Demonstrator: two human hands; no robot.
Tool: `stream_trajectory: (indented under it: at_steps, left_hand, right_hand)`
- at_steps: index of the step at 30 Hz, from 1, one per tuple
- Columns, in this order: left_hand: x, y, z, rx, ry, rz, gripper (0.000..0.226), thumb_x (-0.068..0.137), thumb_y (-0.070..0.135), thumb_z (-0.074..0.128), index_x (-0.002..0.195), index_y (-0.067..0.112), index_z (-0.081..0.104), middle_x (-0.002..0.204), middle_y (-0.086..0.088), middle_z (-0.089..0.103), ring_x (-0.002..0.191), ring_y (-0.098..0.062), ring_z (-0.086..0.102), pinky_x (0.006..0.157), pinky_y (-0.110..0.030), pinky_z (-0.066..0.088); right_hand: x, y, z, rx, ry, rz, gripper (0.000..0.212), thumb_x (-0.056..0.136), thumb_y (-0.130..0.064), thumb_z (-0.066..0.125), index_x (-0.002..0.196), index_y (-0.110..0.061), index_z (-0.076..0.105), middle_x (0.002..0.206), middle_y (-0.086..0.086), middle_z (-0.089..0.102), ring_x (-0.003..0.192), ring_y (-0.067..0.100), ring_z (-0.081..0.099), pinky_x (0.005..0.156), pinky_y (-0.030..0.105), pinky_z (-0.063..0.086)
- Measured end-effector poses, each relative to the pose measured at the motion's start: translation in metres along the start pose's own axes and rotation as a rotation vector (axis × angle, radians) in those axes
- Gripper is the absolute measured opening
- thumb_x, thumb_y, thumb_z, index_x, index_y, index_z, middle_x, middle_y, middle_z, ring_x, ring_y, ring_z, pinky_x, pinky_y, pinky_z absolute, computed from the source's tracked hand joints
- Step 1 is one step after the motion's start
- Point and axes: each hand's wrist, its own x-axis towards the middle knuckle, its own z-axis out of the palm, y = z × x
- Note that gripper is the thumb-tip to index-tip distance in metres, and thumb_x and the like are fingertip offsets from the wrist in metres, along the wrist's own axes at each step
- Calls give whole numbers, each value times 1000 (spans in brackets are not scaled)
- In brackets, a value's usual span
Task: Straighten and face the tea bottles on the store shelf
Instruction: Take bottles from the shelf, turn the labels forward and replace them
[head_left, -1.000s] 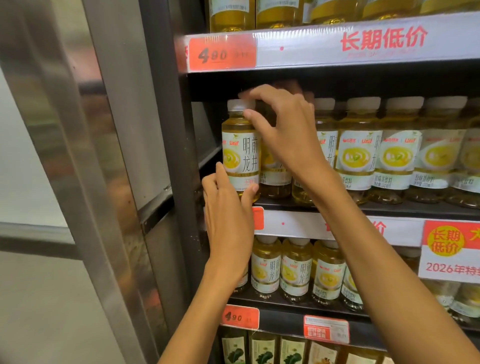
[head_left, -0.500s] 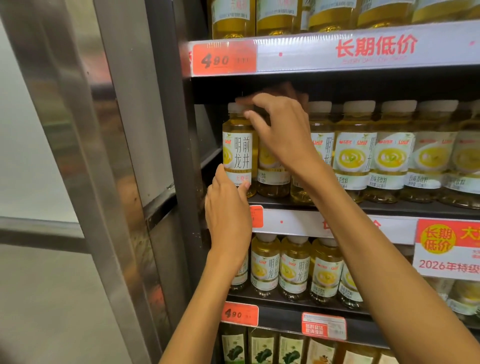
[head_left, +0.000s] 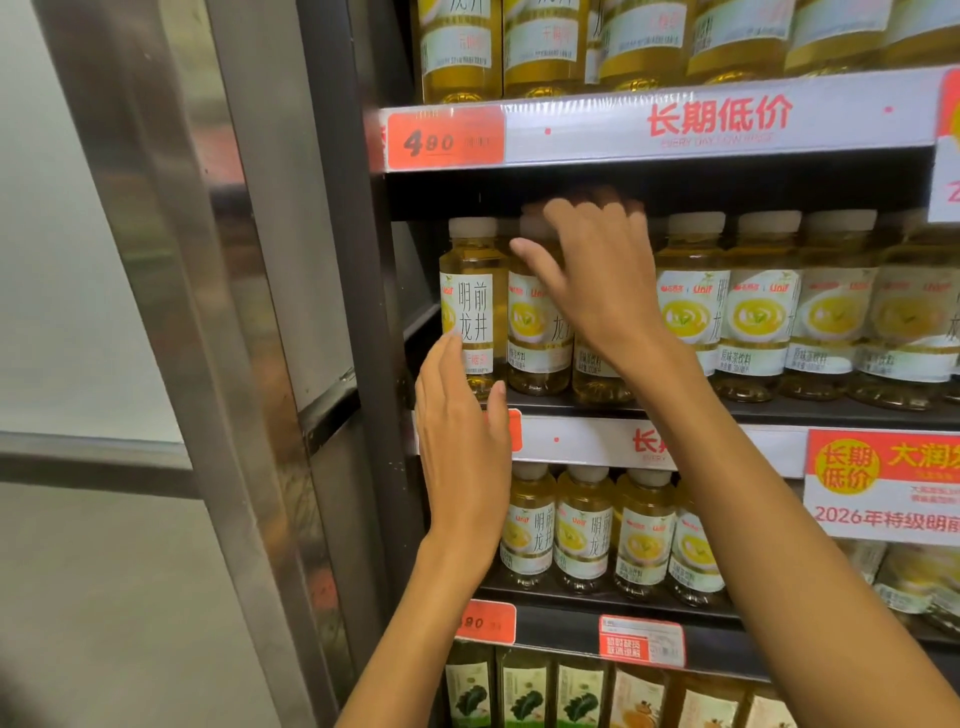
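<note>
Head view: nearest, the left hand (head_left: 462, 447) rests straight fingers against the leftmost bottle (head_left: 471, 306) on the middle shelf (head_left: 727, 410). Farther in, the right hand (head_left: 597, 280), fingers spread, covers the second bottle (head_left: 537, 332); a hard push could topple its neighbours.

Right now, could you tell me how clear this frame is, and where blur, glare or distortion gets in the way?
Head view: the right hand is motion-blurred at the fingertips; the leftmost bottle reads sharply; glare sheens the plastic price strip; the space under the upper shelf is in deep shadow; bottles at the right edge go soft; the steel post leans with wide-angle distortion.
</note>
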Motion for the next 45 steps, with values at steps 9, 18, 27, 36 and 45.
stream_trajectory:
  at_steps: [9, 18, 27, 36, 45]
  left_hand:
    - [-10, 2, -3, -49, -35, 32, 55, 92, 13, 60, 142, 10, 38, 146, -4, 41, 135, -12, 34, 104, -1, 17]
    - [-15, 17, -18, -352, -263, -30, 73, 80, 46, 61, 144, 22, 34, 145, 5, 44, 133, -6, 40, 108, -29, 38]
    - [-53, 16, -47, -806, -640, -239, 45, 83, 45, 66, 124, 31, 55, 120, 13, 67, 113, -5, 61, 94, -21, 50]
    - [-109, -1, -54, -1034, -774, -584, 55, 81, 54, 56, 125, 21, 57, 119, -2, 69, 112, -15, 64, 82, -20, 53]
    - [-144, -16, -47, -843, -844, -676, 45, 78, 78, 36, 111, 58, 60, 120, 14, 67, 113, -10, 63, 102, -40, 44]
  right_hand:
    - [-25, 2, -20, 572, -16, 32, 38, 94, -27, 59, 128, -11, 53, 124, 2, 51, 110, 5, 47, 92, 23, 47]
    - [-38, -4, -36, 740, 59, 134, 31, 95, -29, 56, 122, -12, 56, 107, -14, 56, 96, -1, 58, 78, 20, 54]
    - [-67, -18, -52, 1021, -178, 381, 30, 90, -43, 61, 97, -15, 68, 88, 3, 71, 84, 13, 66, 66, 13, 50]
    - [-141, -7, -25, 1657, -452, 727, 32, 97, -33, 48, 115, -15, 68, 109, 9, 71, 104, 21, 66, 87, 32, 54]
    - [-187, -14, -20, 1689, -287, 853, 23, 92, -27, 58, 108, -17, 70, 102, 5, 73, 97, 16, 68, 82, 26, 53]
